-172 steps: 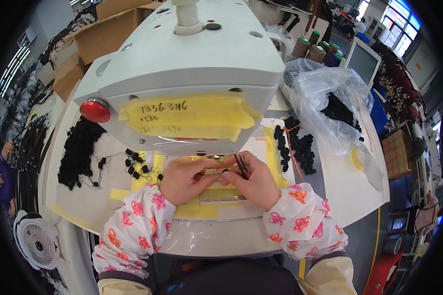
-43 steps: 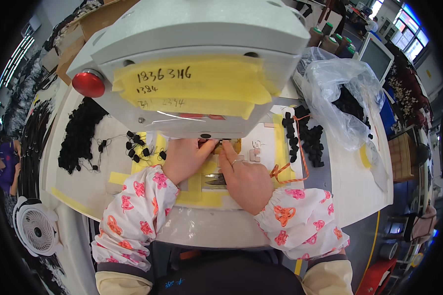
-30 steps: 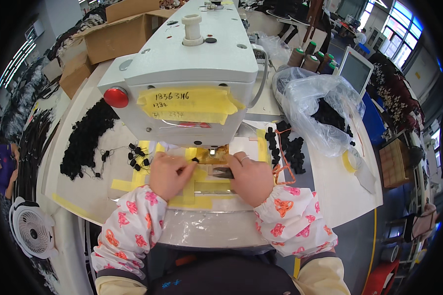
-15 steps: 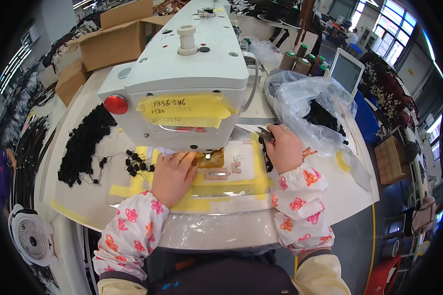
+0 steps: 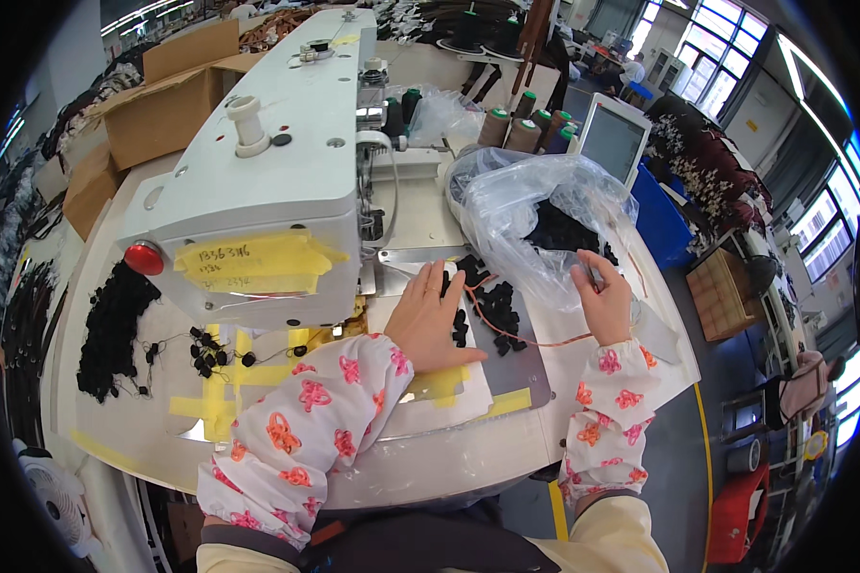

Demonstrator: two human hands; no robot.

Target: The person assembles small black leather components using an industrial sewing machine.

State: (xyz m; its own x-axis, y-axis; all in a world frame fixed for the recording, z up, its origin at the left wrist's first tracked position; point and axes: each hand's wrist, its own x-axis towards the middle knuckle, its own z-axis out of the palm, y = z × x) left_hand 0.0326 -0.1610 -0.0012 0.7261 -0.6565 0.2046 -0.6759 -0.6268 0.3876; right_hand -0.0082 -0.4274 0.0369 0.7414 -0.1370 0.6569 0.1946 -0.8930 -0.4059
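Observation:
My left hand lies with its fingers stretched out over a pale flat template edged with yellow tape. Its fingertips reach small black pieces heaped on a grey metal plate. Across that heap an orange-brown cord curves toward my right hand. My right hand is raised beside a clear plastic bag, fingers curled; something dark shows between them, too small to name. The head of a white sewing machine stands left of my left hand, hiding part of the work area.
Several thread cones and a screen stand behind the bag. At the left lie a black heap and black pieces joined by threads. A cardboard box is at the back left; a tape roll rests by my right sleeve.
The view has swung right. My left hand has moved from beside the needle area to the black pieces; my right hand has moved right to the bag. The dark snips no longer show clearly.

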